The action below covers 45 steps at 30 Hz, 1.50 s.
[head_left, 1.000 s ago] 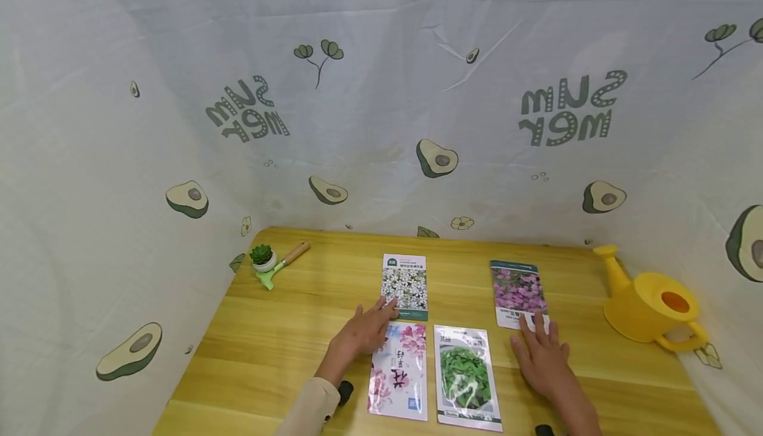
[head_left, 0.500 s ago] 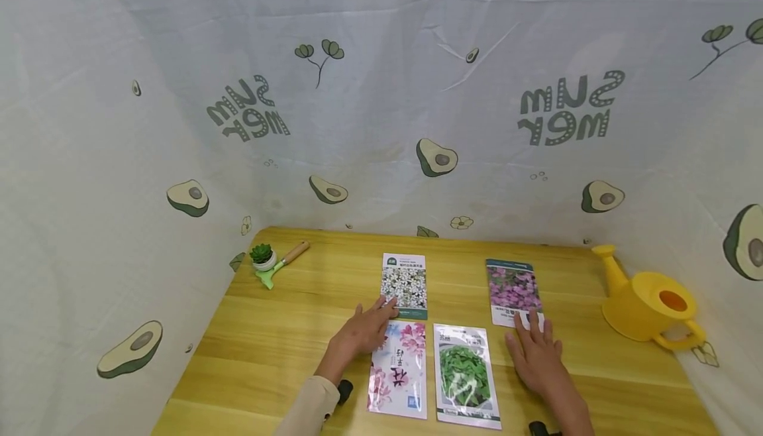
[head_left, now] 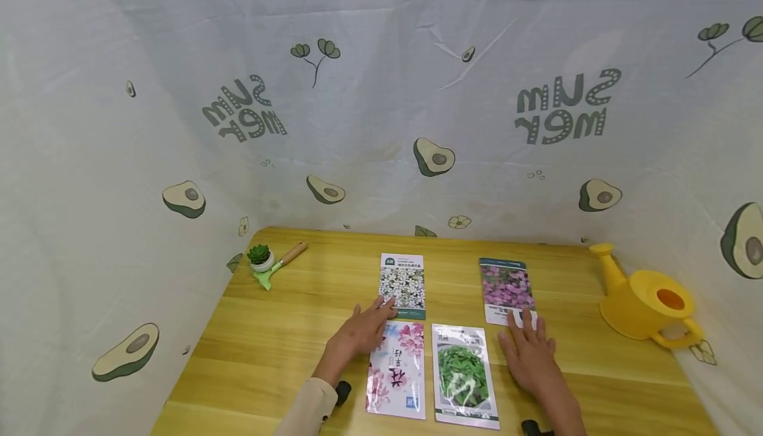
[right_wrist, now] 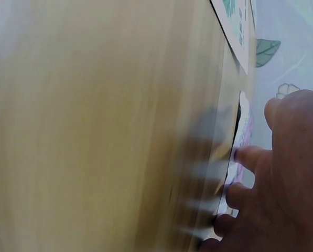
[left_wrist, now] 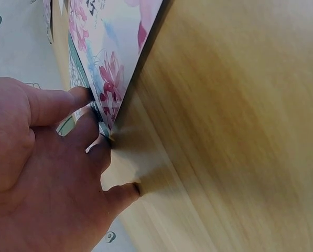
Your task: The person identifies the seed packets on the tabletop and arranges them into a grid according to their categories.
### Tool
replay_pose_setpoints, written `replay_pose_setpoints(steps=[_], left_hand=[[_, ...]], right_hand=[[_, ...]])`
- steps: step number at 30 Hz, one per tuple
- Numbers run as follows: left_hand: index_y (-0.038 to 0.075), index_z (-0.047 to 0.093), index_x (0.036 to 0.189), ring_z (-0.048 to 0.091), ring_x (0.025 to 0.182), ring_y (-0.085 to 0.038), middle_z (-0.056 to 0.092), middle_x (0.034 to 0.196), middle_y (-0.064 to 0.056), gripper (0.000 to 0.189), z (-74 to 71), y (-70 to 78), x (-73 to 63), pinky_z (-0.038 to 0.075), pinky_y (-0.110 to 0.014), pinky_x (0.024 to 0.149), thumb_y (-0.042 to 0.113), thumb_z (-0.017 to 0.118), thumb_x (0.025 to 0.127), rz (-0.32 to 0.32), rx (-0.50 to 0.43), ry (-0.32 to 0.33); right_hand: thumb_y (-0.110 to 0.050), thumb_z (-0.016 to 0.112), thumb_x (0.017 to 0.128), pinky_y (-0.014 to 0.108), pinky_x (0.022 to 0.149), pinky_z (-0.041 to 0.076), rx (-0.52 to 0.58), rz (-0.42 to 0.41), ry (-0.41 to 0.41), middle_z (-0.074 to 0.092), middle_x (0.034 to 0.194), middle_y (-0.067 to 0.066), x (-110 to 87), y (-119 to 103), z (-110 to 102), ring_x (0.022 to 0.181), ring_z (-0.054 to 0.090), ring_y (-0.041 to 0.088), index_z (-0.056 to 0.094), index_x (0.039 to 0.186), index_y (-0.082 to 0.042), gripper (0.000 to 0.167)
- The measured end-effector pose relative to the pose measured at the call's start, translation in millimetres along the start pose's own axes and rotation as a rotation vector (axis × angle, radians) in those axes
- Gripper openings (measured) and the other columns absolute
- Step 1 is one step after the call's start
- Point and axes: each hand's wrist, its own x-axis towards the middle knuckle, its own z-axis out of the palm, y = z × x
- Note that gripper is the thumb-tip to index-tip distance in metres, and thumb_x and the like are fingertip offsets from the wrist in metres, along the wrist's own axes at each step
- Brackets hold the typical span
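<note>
My left hand (head_left: 357, 335) rests with spread fingers at the lower left edge of a seed packet with white flowers (head_left: 403, 283). Just below it lies a pink-and-white packet with blossoms (head_left: 396, 373), its upper left corner beside my thumb. My right hand (head_left: 530, 356) touches the lower end of a packet with purple flowers (head_left: 507, 285), fingers extended over its white strip. Between the hands, a packet picturing green leaves (head_left: 463, 376) lies flat. In the right wrist view the fingertips (right_wrist: 245, 153) meet the purple packet's near edge.
A yellow watering can (head_left: 646, 305) stands at the right of the wooden table (head_left: 268, 350). At the back left are a small potted succulent (head_left: 260, 258) and a green hand rake with a wooden handle (head_left: 280, 265). A printed cloth (head_left: 369, 111) hangs behind and at both sides.
My right hand has slid left along the table, and the purple-flower packet has shifted left with it, toward the white-flower packet. The left hand stays in place.
</note>
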Motion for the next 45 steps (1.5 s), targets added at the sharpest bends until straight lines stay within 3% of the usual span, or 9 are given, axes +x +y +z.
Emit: replay_pose_setpoints(steps=[9, 26, 35, 45], left_hand=[[0.011, 0.056, 0.158, 0.022, 0.165, -0.030, 0.034, 0.175, -0.004, 0.045, 1.2, -0.6, 0.1, 0.013, -0.068, 0.130, 0.012, 0.048, 0.114, 0.024, -0.005, -0.002], [0.016, 0.054, 0.160, 0.021, 0.166, -0.026, 0.034, 0.176, 0.000, 0.046, 2.8, -1.5, -1.9, 0.013, -0.066, 0.131, 0.017, 0.049, 0.114, -0.004, -0.014, 0.009], [0.013, 0.055, 0.159, 0.023, 0.165, -0.030, 0.035, 0.175, -0.004, 0.045, 3.4, -2.1, -1.8, 0.014, -0.070, 0.129, 0.014, 0.050, 0.114, 0.022, -0.023, 0.023], [0.014, 0.054, 0.160, 0.019, 0.166, -0.026, 0.033, 0.176, -0.001, 0.047, 4.2, -2.0, -0.7, 0.009, -0.067, 0.131, 0.014, 0.049, 0.114, 0.002, -0.044, 0.016]], right_hand=[[-0.044, 0.036, 0.118, 0.090, 0.114, -0.002, -0.016, 0.002, 0.009, -0.001, 0.170, 0.042, 2.1, -2.9, 5.7, 0.153, -0.008, 0.070, 0.022, 0.165, 0.010, 0.074], [-0.043, 0.038, 0.118, 0.090, 0.113, -0.003, 0.001, -0.022, 0.022, 0.000, 0.172, 0.040, 6.4, -12.7, 13.2, 0.154, -0.006, 0.068, 0.022, 0.167, 0.007, 0.072], [-0.045, 0.038, 0.117, 0.090, 0.114, -0.003, -0.020, -0.014, 0.023, 0.000, 0.173, 0.038, 9.0, -12.7, 15.6, 0.155, -0.005, 0.067, 0.022, 0.168, 0.005, 0.073], [-0.043, 0.040, 0.117, 0.091, 0.114, 0.001, -0.043, -0.024, 0.039, 0.004, 0.172, 0.040, 9.0, -21.2, 15.3, 0.155, -0.002, 0.068, 0.026, 0.166, 0.007, 0.072]])
